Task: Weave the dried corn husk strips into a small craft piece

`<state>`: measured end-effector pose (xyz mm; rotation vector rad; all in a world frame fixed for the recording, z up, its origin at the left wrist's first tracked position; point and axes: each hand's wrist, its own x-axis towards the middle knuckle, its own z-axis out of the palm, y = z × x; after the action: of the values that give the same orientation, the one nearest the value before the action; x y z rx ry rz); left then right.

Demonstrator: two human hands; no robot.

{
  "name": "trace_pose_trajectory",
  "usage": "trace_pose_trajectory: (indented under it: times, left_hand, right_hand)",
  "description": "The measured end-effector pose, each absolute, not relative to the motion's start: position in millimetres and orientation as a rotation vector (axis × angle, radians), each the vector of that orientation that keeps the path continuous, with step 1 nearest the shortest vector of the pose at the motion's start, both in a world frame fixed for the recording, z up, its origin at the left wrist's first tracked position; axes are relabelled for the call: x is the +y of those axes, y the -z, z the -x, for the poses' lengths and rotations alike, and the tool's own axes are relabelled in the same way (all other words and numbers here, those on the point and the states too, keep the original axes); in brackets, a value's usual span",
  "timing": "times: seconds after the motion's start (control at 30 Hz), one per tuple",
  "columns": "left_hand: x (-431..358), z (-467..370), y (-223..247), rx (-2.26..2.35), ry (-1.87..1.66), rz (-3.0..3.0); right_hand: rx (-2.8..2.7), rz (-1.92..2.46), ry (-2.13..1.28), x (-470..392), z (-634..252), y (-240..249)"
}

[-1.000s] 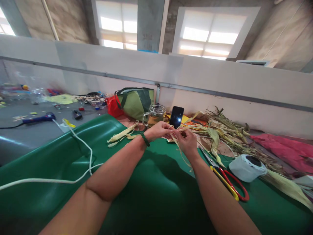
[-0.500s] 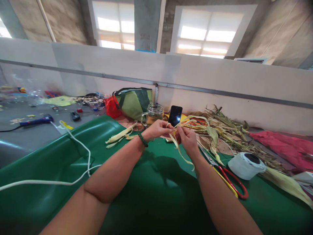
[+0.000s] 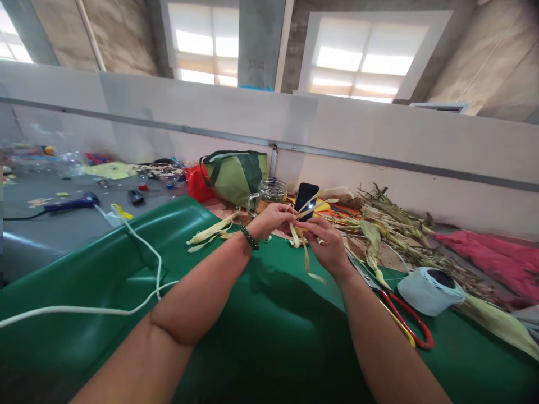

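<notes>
Head view, left fingers [image 3: 287, 215] and right fingers [image 3: 320, 226] pinching husk strips [image 3: 306, 259], green mat [image 3: 269, 353], pale wall [image 3: 210, 106], windows [image 3: 366, 62]

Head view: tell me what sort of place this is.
Probably a craft workshop or shared workroom: pale strips are held between the two hands, a heap of dried plant stalks lies beyond, and scissors rest on the green mat.

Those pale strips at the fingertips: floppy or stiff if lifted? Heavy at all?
Probably floppy lengthwise: the loose lower end of the pale strips dangles below the hands and curls at its tip. Likely a little springy, though, since the upper ends jut out fairly straight with no visible support. Probably very light, as they look thin and narrow.
</notes>
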<state>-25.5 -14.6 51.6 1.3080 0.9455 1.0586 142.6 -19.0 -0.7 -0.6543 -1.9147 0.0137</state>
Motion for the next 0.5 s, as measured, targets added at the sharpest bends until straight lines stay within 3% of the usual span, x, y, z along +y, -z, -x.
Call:
trace_pose_trajectory:
  times: [0.2, 0.5]
  left_hand:
    - [-15, 26, -51, 0.898, -0.979, -1.279]
    - [-13, 23, -48, 0.954, -1.017, -1.526]
  right_hand:
    - [-1.918, 0.632, 0.067, -25, -138, -1]
    - [-1.652, 0.808, -0.584, -28, -136, -6]
